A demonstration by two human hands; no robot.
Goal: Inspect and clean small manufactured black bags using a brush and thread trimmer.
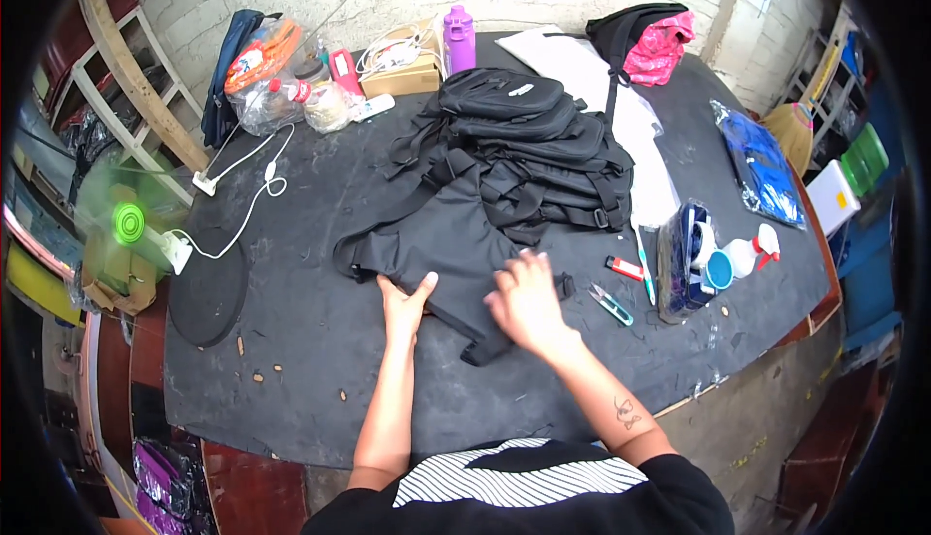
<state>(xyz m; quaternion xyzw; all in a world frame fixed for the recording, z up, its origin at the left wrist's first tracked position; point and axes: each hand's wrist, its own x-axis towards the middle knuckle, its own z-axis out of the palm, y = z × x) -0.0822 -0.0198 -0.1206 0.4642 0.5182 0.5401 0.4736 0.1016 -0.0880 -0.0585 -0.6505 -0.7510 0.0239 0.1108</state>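
A black backpack lies flat on the dark table in front of me, its straps spread to the sides. My left hand grips its near left edge, thumb on top and fingers tucked beneath the fabric. Over the right part of the same backpack is my right hand, fingers bent and somewhat apart, slightly blurred. Nothing shows in that hand. Just beyond, several black backpacks are stacked in a pile that touches the one I handle. Thread snips lie to the right of my right hand.
Right of the backpacks are a red lighter, a toothbrush, a plastic container and a spray bottle. A purple bottle and cardboard box stand behind. A white cable and green fan are at left.
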